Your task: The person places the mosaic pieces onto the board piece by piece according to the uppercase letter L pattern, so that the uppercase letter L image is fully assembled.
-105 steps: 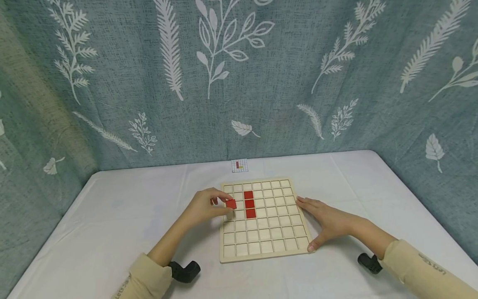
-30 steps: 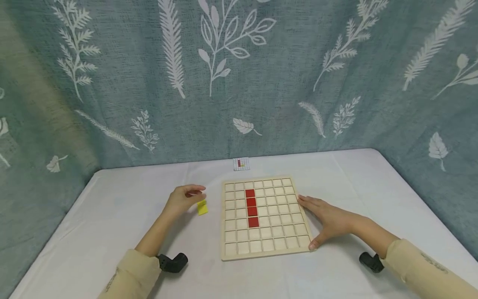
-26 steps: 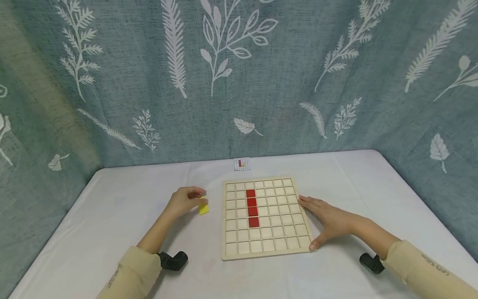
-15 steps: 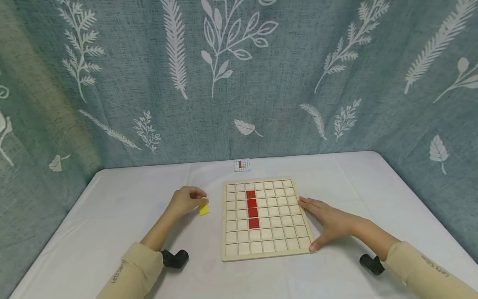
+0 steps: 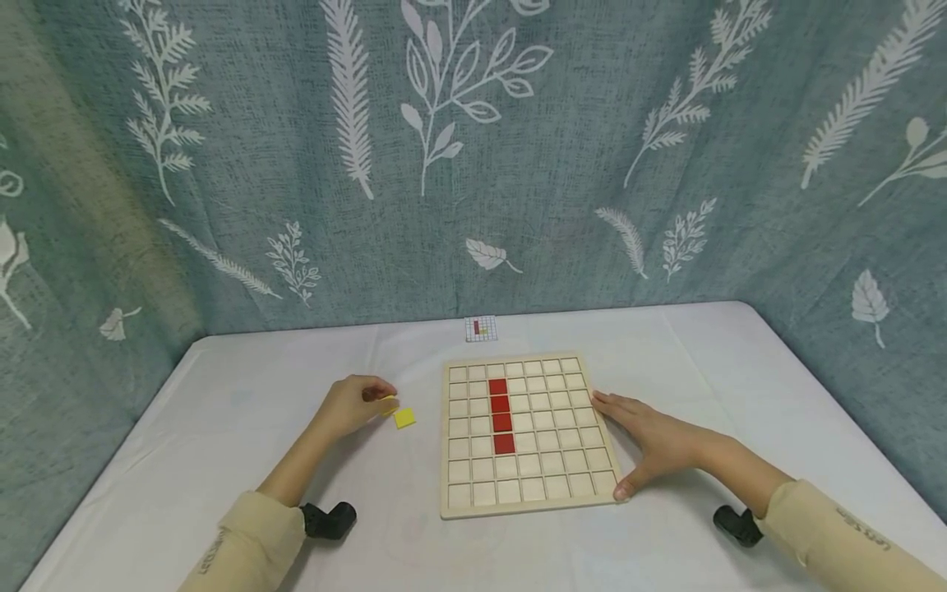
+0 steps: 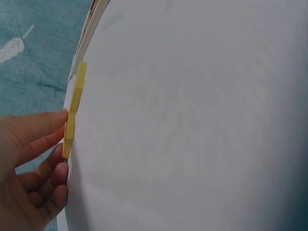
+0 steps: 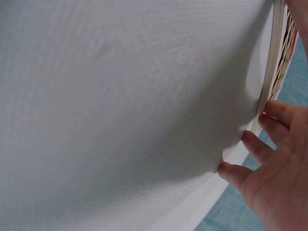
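My left hand (image 5: 349,405) is left of the wooden grid board, its thumb and fingers pinching a square yellow tile (image 6: 69,137). Just beyond the fingertips, a second yellow tile (image 5: 404,418) lies on the table. In the left wrist view the two tiles appear edge-on, end to end. Several red tiles (image 5: 501,404) fill cells in one column of the board (image 5: 533,508). On the board's right side, my right hand (image 5: 658,440) rests with fingers spread, fingertips at the far part of the edge and thumb at the near corner.
Behind the board, a small printed grid card (image 5: 481,329) with red and yellow marks lies on the white-covered table (image 5: 222,427). A blue-green leaf-patterned curtain (image 5: 459,197) hangs along the back and sides. Black camera mounts sit at both wrists.
A red tile from my left hand now sits lowest in the red column. The left hand moved left to the yellow tiles and drew one slightly away. The right hand stayed put.
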A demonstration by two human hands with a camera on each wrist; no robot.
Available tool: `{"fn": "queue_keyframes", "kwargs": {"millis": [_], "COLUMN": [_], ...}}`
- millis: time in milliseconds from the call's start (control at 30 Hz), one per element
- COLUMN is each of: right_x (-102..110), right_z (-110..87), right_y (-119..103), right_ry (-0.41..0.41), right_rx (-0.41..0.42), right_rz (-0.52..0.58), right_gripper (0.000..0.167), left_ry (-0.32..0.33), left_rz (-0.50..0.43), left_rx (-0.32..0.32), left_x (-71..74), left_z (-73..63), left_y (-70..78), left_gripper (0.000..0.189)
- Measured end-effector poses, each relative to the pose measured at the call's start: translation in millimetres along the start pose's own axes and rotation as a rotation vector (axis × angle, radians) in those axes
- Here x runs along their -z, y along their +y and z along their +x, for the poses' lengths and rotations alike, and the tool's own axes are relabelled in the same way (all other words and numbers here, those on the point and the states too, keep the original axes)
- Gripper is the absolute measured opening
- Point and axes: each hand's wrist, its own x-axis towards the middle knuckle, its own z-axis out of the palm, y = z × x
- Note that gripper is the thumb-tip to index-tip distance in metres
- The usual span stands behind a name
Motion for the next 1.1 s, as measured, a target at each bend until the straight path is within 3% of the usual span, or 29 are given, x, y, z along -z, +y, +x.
{"fn": "queue_keyframes", "kwargs": {"millis": [233,433,867,1100], "right_x": [-1.1,0.7,0.5,2.2], "right_z": [-0.8,-1.0,-0.8,-1.0], "right_y": [0.3,-1.2,-1.3,-2.3], "right_ry": [-0.004,-0.004,-0.005,-0.014], "right_rx": [0.0,-0.002,-0.005,-0.013], "right_rz": [0.006,0.001,-0.001,0.003], "right_gripper": [0.125,0.125,0.124,0.124], "left_ry": [-0.06,-0.115,-0.038,0.013], "left_rz": [0.01,0.001,0.032,0.052], "left_rx": [-0.102,-0.122,-0.055,-0.05], "left_x": [10.0,15.2,9.9,12.7], "left_z": [-9.5,-14.6,-13.9,-13.8], "left_y": [-10.6,-13.4,-10.7,-7.4], "left_gripper": [0.026,0.038,0.035,0.03]}}
